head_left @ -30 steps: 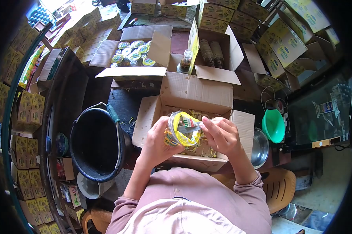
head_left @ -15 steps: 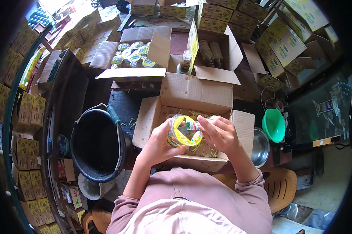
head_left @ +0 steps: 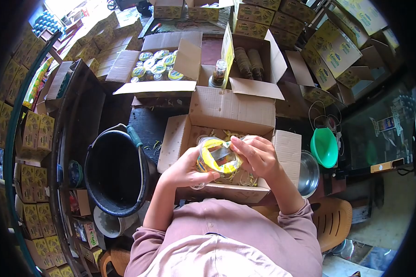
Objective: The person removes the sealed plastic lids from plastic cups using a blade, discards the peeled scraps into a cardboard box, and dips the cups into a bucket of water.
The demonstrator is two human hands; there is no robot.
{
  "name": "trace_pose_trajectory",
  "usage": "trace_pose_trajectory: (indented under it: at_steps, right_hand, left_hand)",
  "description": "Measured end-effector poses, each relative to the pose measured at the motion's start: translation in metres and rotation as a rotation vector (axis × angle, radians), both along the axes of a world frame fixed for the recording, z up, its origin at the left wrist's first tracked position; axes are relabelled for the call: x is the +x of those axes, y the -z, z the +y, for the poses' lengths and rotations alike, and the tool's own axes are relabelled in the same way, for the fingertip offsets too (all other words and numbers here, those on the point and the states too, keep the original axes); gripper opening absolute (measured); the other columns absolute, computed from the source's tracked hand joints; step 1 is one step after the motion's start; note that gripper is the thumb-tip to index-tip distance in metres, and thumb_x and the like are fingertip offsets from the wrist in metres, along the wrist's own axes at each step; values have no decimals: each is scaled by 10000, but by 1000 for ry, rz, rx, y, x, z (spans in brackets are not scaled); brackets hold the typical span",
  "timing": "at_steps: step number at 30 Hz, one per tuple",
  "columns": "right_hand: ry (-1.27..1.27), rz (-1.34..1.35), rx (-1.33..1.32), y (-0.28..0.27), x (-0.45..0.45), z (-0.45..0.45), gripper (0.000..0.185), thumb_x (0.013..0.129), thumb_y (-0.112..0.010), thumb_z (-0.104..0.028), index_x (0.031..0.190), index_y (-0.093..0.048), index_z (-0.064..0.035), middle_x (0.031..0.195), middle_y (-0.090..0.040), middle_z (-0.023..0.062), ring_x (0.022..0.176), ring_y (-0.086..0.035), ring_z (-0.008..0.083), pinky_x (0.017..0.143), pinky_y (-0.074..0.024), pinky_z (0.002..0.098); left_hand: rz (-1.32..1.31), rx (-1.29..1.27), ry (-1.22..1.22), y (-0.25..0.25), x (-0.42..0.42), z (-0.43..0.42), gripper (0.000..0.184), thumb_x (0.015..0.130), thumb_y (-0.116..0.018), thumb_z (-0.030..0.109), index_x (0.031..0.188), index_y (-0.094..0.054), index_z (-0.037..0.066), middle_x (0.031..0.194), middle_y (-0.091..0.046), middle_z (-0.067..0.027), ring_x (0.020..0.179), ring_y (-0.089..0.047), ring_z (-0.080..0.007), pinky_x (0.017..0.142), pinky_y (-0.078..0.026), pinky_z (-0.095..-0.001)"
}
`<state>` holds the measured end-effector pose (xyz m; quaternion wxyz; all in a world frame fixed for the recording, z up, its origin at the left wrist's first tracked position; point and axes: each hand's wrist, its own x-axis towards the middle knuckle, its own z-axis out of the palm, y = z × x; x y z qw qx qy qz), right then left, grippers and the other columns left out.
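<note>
My left hand (head_left: 187,167) is closed around a clear plastic cup (head_left: 201,161) and tilts it so that its top faces me. A yellow film lid (head_left: 211,162) covers the rim, with a grey, shiny patch in its middle. At the cup's upper right edge, my right hand (head_left: 258,156) pinches the edge of the film between thumb and fingers. Both hands are above an open cardboard box (head_left: 233,107). Thin yellowish strips (head_left: 245,178) lie in the box. Whether the film is partly peeled off, I cannot tell.
To the left stands a black bucket (head_left: 113,173). A box of sealed cups (head_left: 158,68) and a box of stacked brown cups (head_left: 249,62) are behind. A filled cup (head_left: 218,72) stands between them. On the right are a green bowl (head_left: 324,148) and a metal bowl (head_left: 308,174).
The white and green printed part of the film no longer shows in the cup's opening; a grey patch shows there instead. My right hand has shifted slightly left, still pinching.
</note>
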<state>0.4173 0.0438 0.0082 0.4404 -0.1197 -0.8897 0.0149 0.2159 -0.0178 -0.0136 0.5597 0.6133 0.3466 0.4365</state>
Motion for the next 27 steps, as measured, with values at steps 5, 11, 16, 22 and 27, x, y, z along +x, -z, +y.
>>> trace_pose_trajectory:
  at_steps: [5, 11, 16, 22, 27]
  right_hand:
    - [7, 9, -42, 0, -1, 0, 478, 674, -664, -35, 1127, -528, 31, 770, -612, 60, 633, -589, 144, 599, -504, 280]
    - [0, 57, -47, 1, -7, 1, 446, 687, -672, 3, 1112, -536, 22, 754, -605, 62, 618, -581, 138, 574, -499, 271]
    - [4, 78, -35, 0, -9, 3, 429, 686, -668, 20, 1097, -545, 23, 712, -591, 49, 577, -561, 128, 553, -493, 267]
    - [32, 99, -15, -1, -12, 2, 447, 657, -683, -4, 1088, -567, 2, 670, -563, 21, 566, -538, 119, 520, -463, 251]
    - [62, 7, 54, 3, -5, 5, 274, 635, -669, -32, 901, -608, -45, 659, -558, 21, 613, -557, 137, 561, -477, 266]
  left_hand:
    - [-99, -110, 75, -2, -1, 2, 533, 711, -668, 151, 1173, -450, 0, 980, -561, -43, 898, -507, -107, 820, -416, -255]
    - [-248, -267, 261, 17, -2, 3, 501, 719, -679, 175, 1144, -468, 15, 954, -569, -27, 860, -514, -82, 790, -430, -239]
    - [-417, -330, 451, 30, -3, 10, 529, 715, -694, 219, 1140, -466, 2, 967, -582, -80, 885, -552, -130, 793, -448, -273]
    - [-795, -421, 623, 44, 9, 11, 667, 681, -705, 271, 1182, -396, -42, 1000, -555, -181, 847, -580, -227, 747, -469, -298]
    - [-827, -530, 578, 39, 6, 15, 756, 622, -740, 345, 1172, -367, -17, 965, -514, -134, 804, -549, -193, 634, -477, -282]
